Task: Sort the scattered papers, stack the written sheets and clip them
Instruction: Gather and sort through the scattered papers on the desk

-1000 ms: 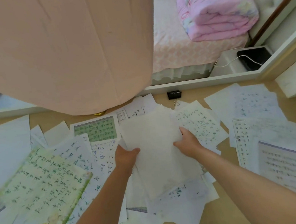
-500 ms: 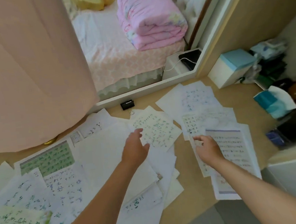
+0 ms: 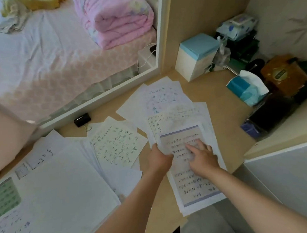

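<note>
Since the earlier frame both hands have shifted right, onto the bordered sheet [image 3: 195, 185] at the desk's [image 3: 224, 120] right side. At far left lie blank sheets [image 3: 61, 181]; the binder clip [image 3: 82, 119] sits untouched by the far ledge. The left hand [image 3: 159, 158] pinches the bordered sheet's left edge. The right hand [image 3: 202, 157] rests on top, fingers spread flat.

Risk: lifting may drag the loose papers beneath, and the overhanging near end may slide off. The sheet's long axis runs near-to-far, far end leaning slightly left.

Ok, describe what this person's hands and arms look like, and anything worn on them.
Left hand and right hand are bare: no gloves, rings, watch or bracelet visible. Left forearm and right forearm are uncovered too; no sleeve reaches into view.
</note>
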`<state>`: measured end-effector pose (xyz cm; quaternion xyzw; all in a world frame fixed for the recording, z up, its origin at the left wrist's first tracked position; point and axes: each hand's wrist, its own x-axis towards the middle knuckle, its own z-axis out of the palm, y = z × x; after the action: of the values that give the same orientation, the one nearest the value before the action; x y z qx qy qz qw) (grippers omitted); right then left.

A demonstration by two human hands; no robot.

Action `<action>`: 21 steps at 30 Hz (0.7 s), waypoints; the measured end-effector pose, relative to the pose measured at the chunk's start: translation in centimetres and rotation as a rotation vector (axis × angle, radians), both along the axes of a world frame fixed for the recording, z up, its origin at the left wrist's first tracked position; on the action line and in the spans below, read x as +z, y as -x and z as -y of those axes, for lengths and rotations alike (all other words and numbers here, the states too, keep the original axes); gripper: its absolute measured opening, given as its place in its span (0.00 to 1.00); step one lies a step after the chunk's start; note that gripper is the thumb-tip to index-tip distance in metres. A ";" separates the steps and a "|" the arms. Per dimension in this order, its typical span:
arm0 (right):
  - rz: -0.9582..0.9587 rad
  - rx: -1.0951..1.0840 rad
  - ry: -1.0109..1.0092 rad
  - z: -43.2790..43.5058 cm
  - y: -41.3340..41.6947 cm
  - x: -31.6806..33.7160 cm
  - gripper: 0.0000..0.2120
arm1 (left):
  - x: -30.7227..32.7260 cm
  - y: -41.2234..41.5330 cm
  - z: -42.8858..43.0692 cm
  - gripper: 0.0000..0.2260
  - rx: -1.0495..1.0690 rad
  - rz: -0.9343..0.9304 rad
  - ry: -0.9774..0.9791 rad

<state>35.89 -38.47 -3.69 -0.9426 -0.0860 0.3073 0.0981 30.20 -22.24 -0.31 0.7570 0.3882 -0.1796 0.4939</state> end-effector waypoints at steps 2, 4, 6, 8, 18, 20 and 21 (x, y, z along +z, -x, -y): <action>0.086 0.022 -0.063 -0.3 -0.4 0.1 0.31 | -0.4 -0.6 0.4 0.33 0.132 0.001 0.020; 0.164 -0.109 -0.065 0.6 -1.6 -0.2 0.29 | -0.7 -1.1 0.5 0.36 0.216 -0.002 0.059; 0.167 -0.258 -0.005 2.2 -3.1 -0.5 0.31 | -0.9 -1.7 0.3 0.35 0.267 -0.003 0.107; 0.115 -0.263 0.049 3.3 -4.0 -0.7 0.34 | -0.9 -2.2 0.1 0.33 0.310 0.005 0.229; 0.119 -0.234 -0.203 1.6 -4.8 -0.3 0.35 | -0.2 -1.7 -1.5 0.09 0.345 0.067 0.378; 0.107 -0.248 -0.242 1.1 -5.1 -0.1 0.37 | 0.0 -0.7 -3.0 0.10 0.349 0.095 0.383; 0.093 -0.255 -0.271 0.8 -5.3 -0.1 0.39 | 0.1 -0.2 -3.8 0.11 0.339 0.109 0.392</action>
<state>41.18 -39.25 -3.80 -0.9373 -0.0110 0.2340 0.2581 30.39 -18.39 -0.20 0.5795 0.4403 -0.1250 0.6744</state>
